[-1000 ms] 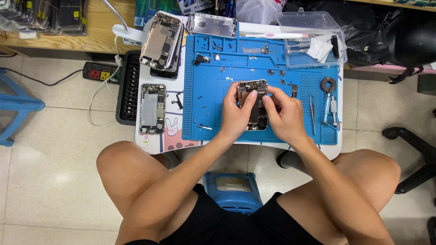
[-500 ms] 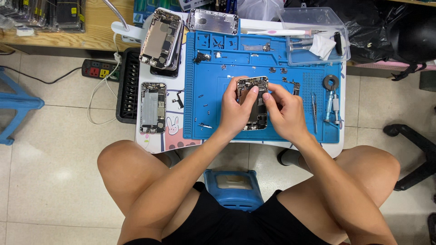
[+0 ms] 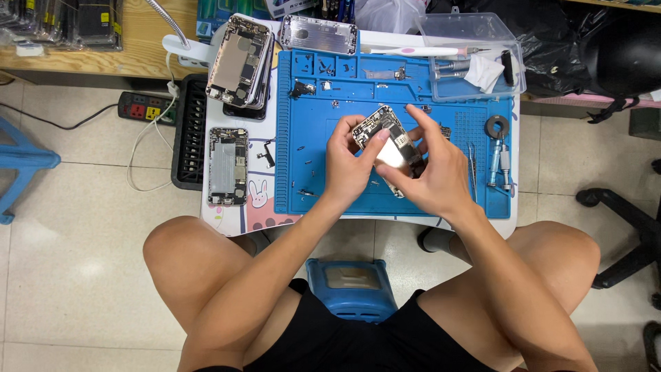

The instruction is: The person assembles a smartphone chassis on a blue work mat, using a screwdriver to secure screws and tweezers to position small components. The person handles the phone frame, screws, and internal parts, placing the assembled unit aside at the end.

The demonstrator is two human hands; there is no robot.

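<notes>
An opened phone housing (image 3: 387, 142), silver with its inner parts showing, is lifted and tilted above the blue work mat (image 3: 317, 172). My left hand (image 3: 348, 164) grips its left edge, thumb on the inner face. My right hand (image 3: 428, 173) holds its right side from below, with the index finger stretched up over the top end. Small screws and little black parts (image 3: 303, 88) lie loose on the mat around the hands.
A stack of opened phone housings (image 3: 239, 62) and a single one (image 3: 228, 165) lie left of the mat, another (image 3: 319, 34) at the back. A clear plastic box (image 3: 475, 58), tweezers (image 3: 471, 162) and screwdrivers (image 3: 499, 162) are on the right. A power strip (image 3: 146, 107) lies on the floor.
The phone housing has been lifted off the mat and tilted up; both hands rose with it and now hold it in the air.
</notes>
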